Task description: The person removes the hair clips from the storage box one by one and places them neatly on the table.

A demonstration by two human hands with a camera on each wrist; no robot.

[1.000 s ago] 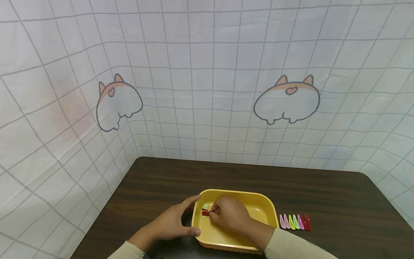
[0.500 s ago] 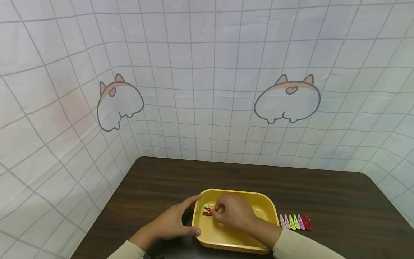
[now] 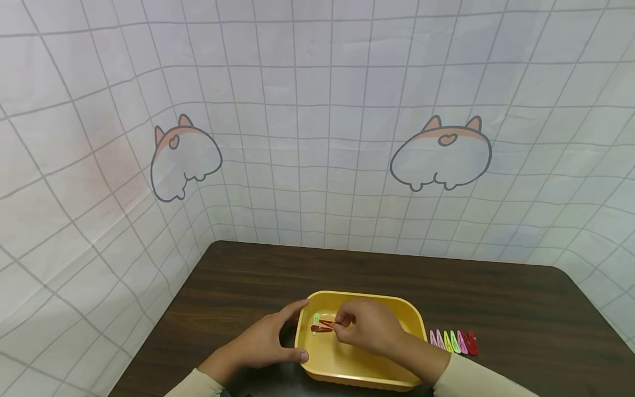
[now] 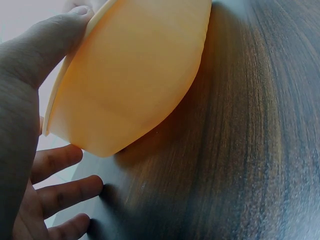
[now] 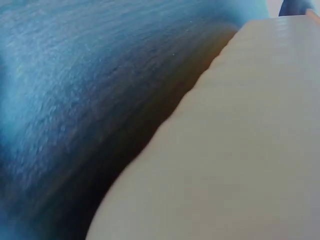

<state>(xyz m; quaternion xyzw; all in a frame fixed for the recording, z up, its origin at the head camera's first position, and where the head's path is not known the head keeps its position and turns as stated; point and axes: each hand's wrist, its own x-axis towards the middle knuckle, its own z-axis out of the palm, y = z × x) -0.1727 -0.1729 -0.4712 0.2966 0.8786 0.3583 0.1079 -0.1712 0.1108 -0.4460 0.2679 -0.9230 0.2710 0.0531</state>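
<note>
My left hand [image 3: 268, 339] spans the left end of a yellow plastic tray [image 3: 362, 380], holding it with the thumb on the near rim and the index finger at the far corner. In the left wrist view its other fingers [image 4: 70, 194] spread below the tray's outer wall. Inside the tray, my right hand [image 3: 372, 325] pinches a red snap hair clip [image 3: 327, 322] between thumb and index finger. A second red hair clip [image 3: 319, 329] lies just below it, its right end at the fingertips. Both overlap a light green hair clip [image 3: 316, 318] lying upright near the left wall.
Right of the tray, a neat row of snap hair clips lies on the dark wooden table [image 3: 258, 270]: pale pink clips [image 3: 436, 338], a yellow clip [image 3: 448, 341], a green clip [image 3: 455, 342], a magenta clip [image 3: 462, 342] and red clips [image 3: 473, 343]. A white gridded curtain [image 3: 307, 165] surrounds the table.
My right hand has drawn slightly to the right inside the tray, and the red hair clips have shifted right with it, uncovering more of the green one. The left hand stays put.
</note>
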